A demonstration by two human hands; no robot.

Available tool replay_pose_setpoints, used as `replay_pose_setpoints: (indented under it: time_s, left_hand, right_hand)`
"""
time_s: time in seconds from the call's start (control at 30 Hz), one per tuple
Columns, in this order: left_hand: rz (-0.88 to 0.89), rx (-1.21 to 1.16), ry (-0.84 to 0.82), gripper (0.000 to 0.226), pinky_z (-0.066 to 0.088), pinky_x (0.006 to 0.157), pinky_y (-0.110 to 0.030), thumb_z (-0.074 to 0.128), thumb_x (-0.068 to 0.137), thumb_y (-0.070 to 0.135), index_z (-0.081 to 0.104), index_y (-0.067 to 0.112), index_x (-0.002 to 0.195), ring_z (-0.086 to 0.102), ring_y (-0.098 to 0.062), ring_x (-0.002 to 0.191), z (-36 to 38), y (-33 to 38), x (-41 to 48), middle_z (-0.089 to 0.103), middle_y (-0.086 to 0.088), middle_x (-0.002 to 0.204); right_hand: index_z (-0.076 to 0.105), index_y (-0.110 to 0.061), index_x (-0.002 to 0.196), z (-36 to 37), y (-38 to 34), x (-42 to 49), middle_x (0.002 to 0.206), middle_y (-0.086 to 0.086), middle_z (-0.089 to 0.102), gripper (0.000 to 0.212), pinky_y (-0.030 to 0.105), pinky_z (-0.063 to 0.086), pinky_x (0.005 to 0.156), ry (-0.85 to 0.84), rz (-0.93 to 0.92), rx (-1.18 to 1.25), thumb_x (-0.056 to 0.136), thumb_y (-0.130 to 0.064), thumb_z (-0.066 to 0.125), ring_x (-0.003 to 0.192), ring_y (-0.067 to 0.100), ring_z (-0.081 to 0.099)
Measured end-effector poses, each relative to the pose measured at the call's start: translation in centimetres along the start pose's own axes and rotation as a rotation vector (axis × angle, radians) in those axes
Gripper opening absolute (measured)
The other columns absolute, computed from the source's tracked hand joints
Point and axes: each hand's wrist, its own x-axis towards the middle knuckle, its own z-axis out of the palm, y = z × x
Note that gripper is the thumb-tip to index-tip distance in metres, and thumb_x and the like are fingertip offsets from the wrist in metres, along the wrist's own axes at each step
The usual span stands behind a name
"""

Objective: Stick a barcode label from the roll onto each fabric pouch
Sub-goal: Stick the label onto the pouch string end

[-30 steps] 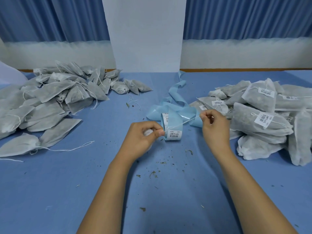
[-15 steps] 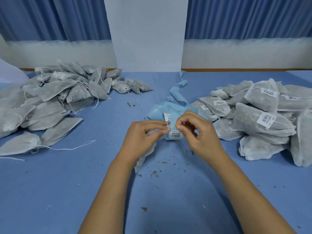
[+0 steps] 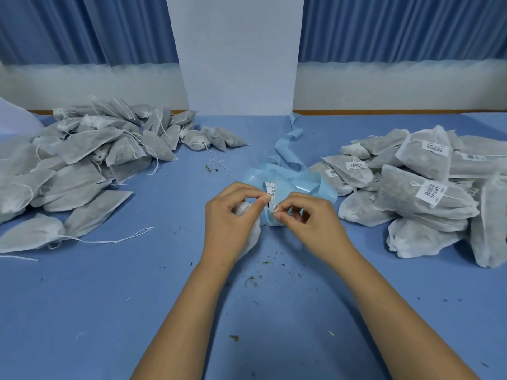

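Pouches [image 3: 115, 157] of grey-white fabric take up both ends of your blue bench [image 3: 82, 311], which runs back to blue curtains [image 3: 82, 28] and a white panel [image 3: 236, 50]. The unlabelled heap [image 3: 68, 187] sprawls at your left, with thin strings trailing from it over the bench. The labelled heap [image 3: 411, 215] is stacked at your right, well apart from the first. Several of its pouches show a white barcode label [image 3: 430, 191] face up.

Between the heaps, a pale blue backing strip [image 3: 296, 174] loops and curls away toward the panel. Your two forearms reach in from the near edge and meet just in front of that strip.

Your left grip [image 3: 230, 220] is curled round the held pouch [image 3: 253, 237]. Most of it is hidden under the palm, and only white fabric shows between the fingers and beside the palm. Your right grip [image 3: 310, 223] is narrow, with thumb and forefinger pinching the drawstring [image 3: 275, 207] of that pouch, which forms a small loop at the fingertips.

The label roll [image 3: 270, 189] stands on the bench just behind your fingertips. They partly hide it, and a printed label shows on it. Dark crumbs [image 3: 263, 262] are scattered on the bench near your wrists.
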Motion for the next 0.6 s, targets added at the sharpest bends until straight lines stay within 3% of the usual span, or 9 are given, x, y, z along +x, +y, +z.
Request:
replay_pose_setpoints:
  time_s: [0.1, 0.17, 0.27, 0.37, 0.6]
  left_hand:
    - [-0.026, -0.037, -0.013, 0.009, 0.043, 0.076, -0.017, 0.073, 0.082, 0.004, 0.075, 0.011, 0.077, 0.063, -0.006, 0.08, 0.03, 0.05, -0.05, 0.068, 0.007, 0.081]
    - [-0.023, -0.036, -0.041, 0.008, 0.041, 0.073, -0.016, 0.072, 0.082, 0.007, 0.073, 0.01, 0.075, 0.059, -0.005, 0.076, 0.12, 0.22, -0.12, 0.066, 0.008, 0.08]
    - [-0.045, -0.019, -0.05, 0.009, 0.039, 0.068, -0.017, 0.07, 0.083, 0.008, 0.07, 0.01, 0.073, 0.053, -0.004, 0.07, 0.21, 0.33, -0.07, 0.064, 0.004, 0.079]
    - [-0.079, -0.017, -0.058, 0.011, 0.037, 0.067, -0.014, 0.07, 0.085, 0.004, 0.07, 0.007, 0.074, 0.051, -0.003, 0.067, 0.35, 0.49, -0.06, 0.062, 0.008, 0.076]
    - [-0.165, -0.078, -0.079, 0.015, 0.038, 0.068, -0.015, 0.068, 0.086, 0.005, 0.073, 0.01, 0.073, 0.05, -0.006, 0.067, 0.56, 0.53, -0.12, 0.063, 0.007, 0.075]
  right_hand:
    - [0.064, -0.028, 0.067, 0.21, -0.18, -0.09, 0.069, -0.006, 0.062, 0.027, 0.016, 0.033, 0.059, -0.036, 0.017, 0.066, 0.08, -0.007, 0.074, 0.056, 0.007, 0.038]
    - [0.068, -0.022, 0.073, 0.16, -0.22, -0.14, 0.074, -0.005, 0.062, 0.014, 0.015, 0.033, 0.064, -0.004, -0.013, 0.019, 0.081, -0.012, 0.074, 0.063, 0.006, 0.043]
    - [0.069, -0.012, 0.085, 0.08, -0.37, -0.21, 0.084, -0.01, 0.059, 0.007, 0.013, 0.035, 0.075, 0.218, -0.215, -0.159, 0.084, -0.019, 0.07, 0.079, 0.001, 0.046]
    - [0.069, -0.011, 0.08, 0.48, -0.29, -0.31, 0.082, -0.006, 0.061, 0.015, 0.026, 0.04, 0.076, 0.356, -0.386, -0.252, 0.085, -0.024, 0.066, 0.08, 0.007, 0.049]
    - [0.071, -0.015, 0.077, 0.89, -0.04, -0.21, 0.077, -0.004, 0.066, 0.016, 0.032, 0.037, 0.072, 0.401, -0.359, -0.421, 0.082, -0.029, 0.068, 0.075, 0.018, 0.057]
